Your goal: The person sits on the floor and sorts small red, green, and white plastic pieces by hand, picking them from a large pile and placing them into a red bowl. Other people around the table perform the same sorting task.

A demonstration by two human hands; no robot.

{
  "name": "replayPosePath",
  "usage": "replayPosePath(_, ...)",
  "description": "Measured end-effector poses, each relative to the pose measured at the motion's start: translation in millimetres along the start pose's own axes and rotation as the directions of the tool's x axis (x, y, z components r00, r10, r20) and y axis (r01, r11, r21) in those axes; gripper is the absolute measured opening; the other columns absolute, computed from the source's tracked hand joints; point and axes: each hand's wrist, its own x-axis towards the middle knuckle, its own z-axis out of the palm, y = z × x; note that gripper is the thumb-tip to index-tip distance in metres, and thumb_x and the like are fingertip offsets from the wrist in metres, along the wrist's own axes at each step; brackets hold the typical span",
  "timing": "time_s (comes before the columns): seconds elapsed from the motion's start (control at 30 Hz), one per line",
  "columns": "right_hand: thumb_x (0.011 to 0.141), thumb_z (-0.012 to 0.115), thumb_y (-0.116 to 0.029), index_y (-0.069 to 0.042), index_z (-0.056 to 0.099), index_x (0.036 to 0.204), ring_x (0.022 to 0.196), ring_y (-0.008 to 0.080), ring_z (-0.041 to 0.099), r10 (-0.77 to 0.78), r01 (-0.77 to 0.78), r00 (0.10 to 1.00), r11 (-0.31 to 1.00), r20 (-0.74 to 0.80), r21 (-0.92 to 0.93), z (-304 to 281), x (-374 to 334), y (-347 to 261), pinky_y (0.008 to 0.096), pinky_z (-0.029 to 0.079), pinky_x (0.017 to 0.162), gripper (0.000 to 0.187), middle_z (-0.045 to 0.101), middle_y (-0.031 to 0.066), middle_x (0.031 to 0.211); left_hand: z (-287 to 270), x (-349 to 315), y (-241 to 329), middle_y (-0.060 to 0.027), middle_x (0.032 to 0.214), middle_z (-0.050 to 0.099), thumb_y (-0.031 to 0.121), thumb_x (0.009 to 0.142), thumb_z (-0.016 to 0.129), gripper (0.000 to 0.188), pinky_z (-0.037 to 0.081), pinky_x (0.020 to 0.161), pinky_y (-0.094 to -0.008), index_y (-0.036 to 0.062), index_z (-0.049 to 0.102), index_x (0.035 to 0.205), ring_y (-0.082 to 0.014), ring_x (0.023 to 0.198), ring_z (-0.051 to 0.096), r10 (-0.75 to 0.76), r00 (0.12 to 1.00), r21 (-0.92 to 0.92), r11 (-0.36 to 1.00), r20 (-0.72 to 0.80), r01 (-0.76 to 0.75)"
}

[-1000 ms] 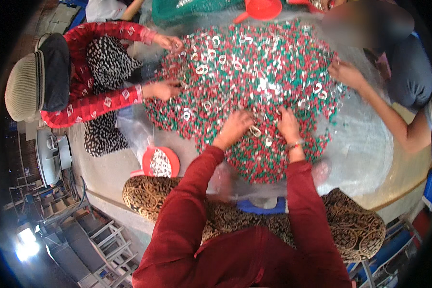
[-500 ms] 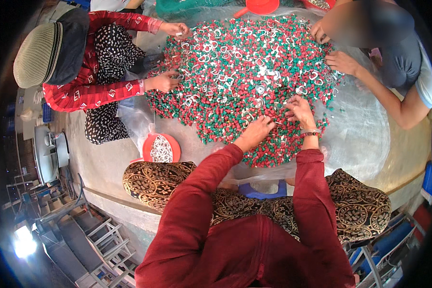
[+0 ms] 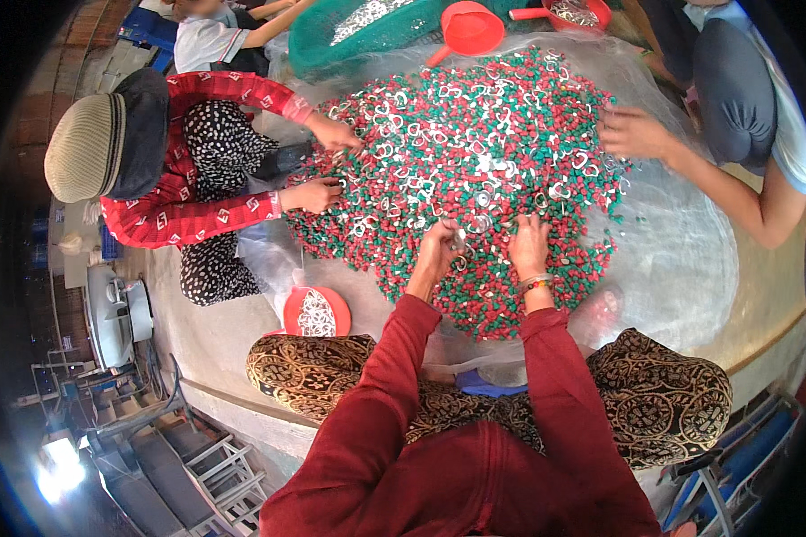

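A wide heap of small red and green pieces (image 3: pixel 501 300) with white rings and loops mixed in lies on a clear plastic sheet (image 3: pixel 672 259). At the near middle of the heap, my left hand (image 3: pixel 433 255) is closed, its fingertips pinching a whitish round piece (image 3: pixel 458 240). My right hand (image 3: pixel 530 246), with a beaded bracelet at the wrist, reaches down to its right. Its fingers are bent together at the heap's surface; what they hold, if anything, is too small to name. Several white rings lie just beyond both hands.
A red scoop (image 3: pixel 341 313) of white rings sits at my left knee. Co-workers' hands (image 3: pixel 318 192) (image 3: pixel 636 134) work at the left and right edges. Beyond the heap are a red scoop (image 3: pixel 471 29), another red scoop (image 3: pixel 591 27) and a green basket (image 3: pixel 318 45).
My left hand has moved left and now pinches a whitish piece. My right hand has also shifted left and lower. The left co-worker's far hand has come down onto the heap. The view has tilted.
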Motion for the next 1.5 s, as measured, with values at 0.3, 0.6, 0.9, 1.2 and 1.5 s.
replayPosePath(0.3, 0.081, 0.058, -0.013, -0.016, 0.046, 0.127, 0.099, 0.0384, 0.056, 0.178, -0.211, 0.951, 0.971, 0.253, 0.110, -30, -4, 13, 0.0603, 0.042, 0.084, 0.048, 0.064, 0.0143, 0.099, 18, 49, -6, -0.0170, 0.082, 0.065, 0.022, 0.074, 0.071, 0.030, 0.049, 0.070, -0.0423, 0.0087, 0.063, 0.100, -0.0336, 0.078, 0.063, 0.296, 0.882, 0.929, -0.166, 0.366, -0.330)
replayPosePath(0.6, 0.074, 0.070, -0.022, -0.014, 0.057, 0.120, 0.107, 0.0333, 0.048, -0.022, 0.040, 0.973, 0.996, 0.229, -0.075, -24, 2, 9, 0.0487, 0.044, 0.087, 0.048, 0.056, 0.0067, 0.116, 29, -9, 46, 0.0024, 0.077, 0.049, 0.030, 0.096, 0.050, 0.024, 0.031, 0.047, -0.0182, 0.0083, 0.057, 0.089, -0.0075, 0.065, 0.041, 0.007, 0.978, 0.065, 0.998, 0.208, -0.021)
replayPosePath(0.9, 0.080, 0.063, -0.023, -0.011, 0.067, 0.097, 0.081, 0.0341, 0.062, -0.023, -0.007, 0.990, 0.976, 0.137, 0.217, -23, 27, 18, 0.0484, 0.049, 0.076, 0.021, 0.064, 0.0169, 0.093, 42, 10, 65, -0.0077, 0.088, 0.049, 0.032, 0.090, 0.052, 0.024, 0.035, 0.035, -0.0170, 0.0083, 0.055, 0.095, -0.0160, 0.071, 0.047, 0.117, 0.944, -0.407, 0.913, 0.308, 0.020)
replayPosePath(1.2, 0.085, 0.061, -0.016, -0.006, 0.054, 0.096, 0.083, 0.0160, 0.059, -0.009, -0.519, 0.852, 0.099, 0.523, 0.849, -47, 27, 27, 0.0295, 0.052, 0.063, 0.016, 0.059, 0.0066, 0.098, 32, 84, 16, -0.0157, 0.083, 0.063, 0.021, 0.077, 0.070, 0.026, 0.050, 0.067, -0.0409, 0.0048, 0.065, 0.097, -0.0317, 0.073, 0.062, 0.373, 0.844, 0.922, -0.133, 0.386, -0.363)
replayPosePath(1.5, 0.080, 0.064, -0.012, -0.001, 0.043, 0.127, 0.095, 0.0311, 0.059, 0.051, -0.054, 0.998, 0.825, 0.020, 0.563, -35, 91, 4, 0.0397, 0.053, 0.072, 0.053, 0.053, 0.0231, 0.115, 36, 44, 60, -0.0043, 0.075, 0.048, 0.034, 0.092, 0.055, 0.029, 0.030, 0.033, -0.0178, 0.0062, 0.051, 0.086, -0.0122, 0.060, 0.045, 0.033, 0.925, -0.121, 0.993, 0.378, 0.014)
